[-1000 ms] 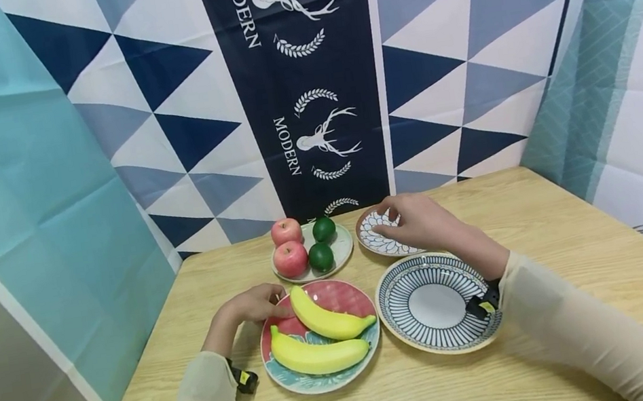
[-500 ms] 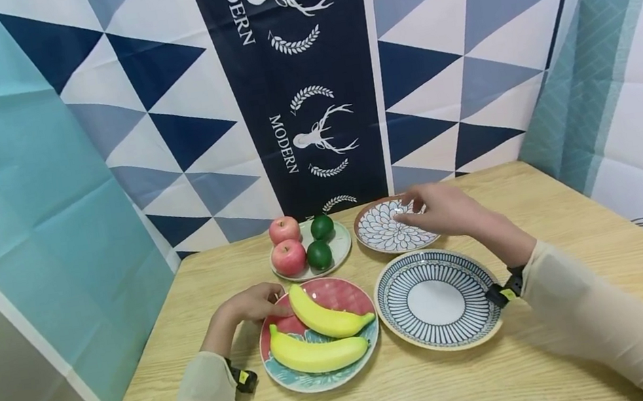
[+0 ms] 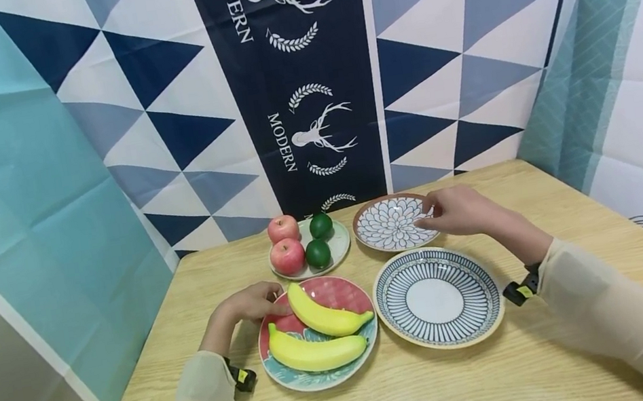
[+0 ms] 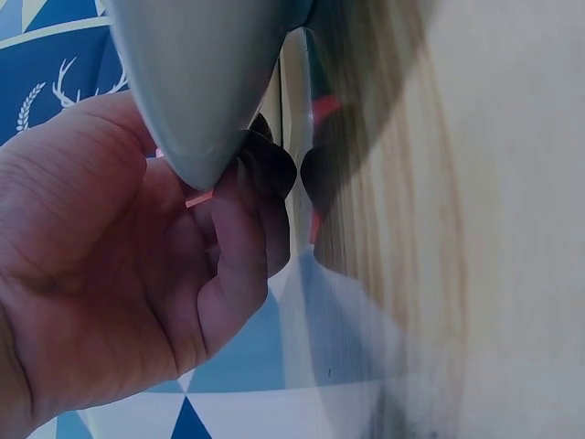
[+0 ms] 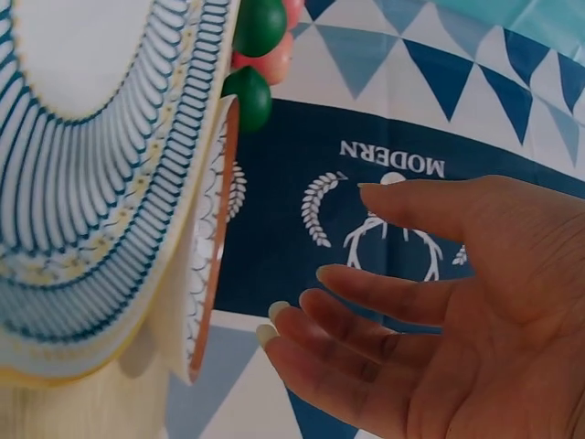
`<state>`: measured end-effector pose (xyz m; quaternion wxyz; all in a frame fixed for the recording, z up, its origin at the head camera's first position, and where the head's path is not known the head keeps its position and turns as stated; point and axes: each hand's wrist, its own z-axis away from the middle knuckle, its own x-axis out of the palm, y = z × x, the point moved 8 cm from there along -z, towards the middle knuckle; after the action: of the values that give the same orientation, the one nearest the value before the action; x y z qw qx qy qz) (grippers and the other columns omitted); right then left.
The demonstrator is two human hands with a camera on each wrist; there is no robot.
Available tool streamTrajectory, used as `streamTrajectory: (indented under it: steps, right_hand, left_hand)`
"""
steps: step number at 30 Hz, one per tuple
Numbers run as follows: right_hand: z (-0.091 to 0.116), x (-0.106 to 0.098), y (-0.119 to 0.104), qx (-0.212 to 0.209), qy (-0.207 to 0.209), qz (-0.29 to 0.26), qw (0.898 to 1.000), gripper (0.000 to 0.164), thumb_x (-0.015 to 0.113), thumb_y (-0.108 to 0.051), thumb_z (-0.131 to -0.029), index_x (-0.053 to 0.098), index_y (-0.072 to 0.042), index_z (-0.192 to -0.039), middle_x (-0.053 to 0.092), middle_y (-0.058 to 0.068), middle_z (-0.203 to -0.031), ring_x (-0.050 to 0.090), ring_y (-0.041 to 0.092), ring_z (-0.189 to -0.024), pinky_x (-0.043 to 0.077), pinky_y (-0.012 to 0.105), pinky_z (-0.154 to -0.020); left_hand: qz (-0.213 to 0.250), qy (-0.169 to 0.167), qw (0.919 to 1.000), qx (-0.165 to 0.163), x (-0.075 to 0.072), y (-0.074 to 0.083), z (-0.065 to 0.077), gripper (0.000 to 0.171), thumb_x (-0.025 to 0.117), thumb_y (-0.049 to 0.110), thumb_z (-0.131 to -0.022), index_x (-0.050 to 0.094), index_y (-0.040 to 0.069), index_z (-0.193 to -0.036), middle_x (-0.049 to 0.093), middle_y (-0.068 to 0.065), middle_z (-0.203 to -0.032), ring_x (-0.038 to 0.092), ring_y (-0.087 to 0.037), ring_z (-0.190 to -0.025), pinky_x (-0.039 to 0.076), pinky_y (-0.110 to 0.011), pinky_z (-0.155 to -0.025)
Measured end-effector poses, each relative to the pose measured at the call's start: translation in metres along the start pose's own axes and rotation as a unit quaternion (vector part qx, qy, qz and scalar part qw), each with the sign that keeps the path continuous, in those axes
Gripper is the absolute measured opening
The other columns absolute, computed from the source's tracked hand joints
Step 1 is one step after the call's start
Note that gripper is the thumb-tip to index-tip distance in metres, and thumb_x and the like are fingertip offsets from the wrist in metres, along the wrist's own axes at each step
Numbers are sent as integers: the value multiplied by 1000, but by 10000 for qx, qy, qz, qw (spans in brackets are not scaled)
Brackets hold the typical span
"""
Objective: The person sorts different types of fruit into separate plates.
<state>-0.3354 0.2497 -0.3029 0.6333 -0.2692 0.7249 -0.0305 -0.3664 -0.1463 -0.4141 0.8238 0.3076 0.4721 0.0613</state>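
Observation:
My left hand [image 3: 249, 303] grips the left rim of a red and teal plate [image 3: 343, 291], thumb over the edge and fingers curled beneath. The left wrist view shows the underside of that plate [image 4: 206, 73] between thumb and fingers. Two yellow bananas, an upper one [image 3: 327, 317] and a lower one [image 3: 316, 355], lie on it. My right hand [image 3: 463, 211] hovers by the right side of a brown-rimmed plate with a petal pattern [image 3: 389, 225]. In the right wrist view, the right hand [image 5: 430, 311] has loosely bent, spread fingers, holds nothing and is apart from the brown-rimmed plate [image 5: 208, 256].
A blue-striped plate [image 3: 434, 301] stands in front of the brown-rimmed one, beside the banana plate. Behind, a pale plate [image 3: 340, 242] bears two apples [image 3: 288, 256] and two green fruits [image 3: 318, 254]. A patterned cloth [image 3: 316, 78] hangs behind the wooden table [image 3: 447, 388].
My right hand has drawn back to the right from over the brown-rimmed plate, uncovering more of it. The left hand keeps its grip on the banana plate.

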Motion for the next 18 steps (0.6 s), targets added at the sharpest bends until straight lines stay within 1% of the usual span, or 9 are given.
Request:
streamTrajectory:
  steps: [5,8,11,13,18]
  right_hand:
    - [4,10,8,79,-402,73,9991,34,77,-32,-96,73,0,-107,67,4,-81,58,17,-68,48,34,-61]
    - [7,18,15,163,-683,70,9975,36,75,-34,-98,73,1,-106,68,3,-79,60,16,-62,49,33,-58]
    - [11,25,22,268,-949,37,9951,36,74,-35,-99,74,1,-106,69,4,-82,64,18,-60,52,33,-56]
    - [15,28,26,345,-1122,5,9931,36,73,-35,-100,75,1,-105,69,4,-83,65,19,-59,54,33,-55]
    - [19,36,33,537,-1464,-228,9875,31,76,-29,-99,74,1,-107,68,9,-92,65,21,-67,59,35,-57]
  left_hand:
    - [-45,5,10000,49,-1,1,0,28,77,33,-97,65,9,-105,61,-8,-98,58,-22,-88,52,-30,-69]
    - [-68,14,10000,54,-1,1,-1,28,77,34,-97,65,9,-105,61,-8,-98,58,-22,-88,52,-30,-69]
    - [-85,17,9999,70,-1,1,0,29,77,34,-98,65,9,-106,61,-8,-98,58,-22,-87,52,-30,-68]
    - [-74,23,10000,58,-1,1,0,29,77,35,-98,65,10,-106,62,-8,-98,58,-22,-88,53,-30,-69]
    - [-4,32,10000,8,0,-1,0,30,78,36,-97,66,10,-106,63,-8,-99,59,-22,-89,53,-31,-71]
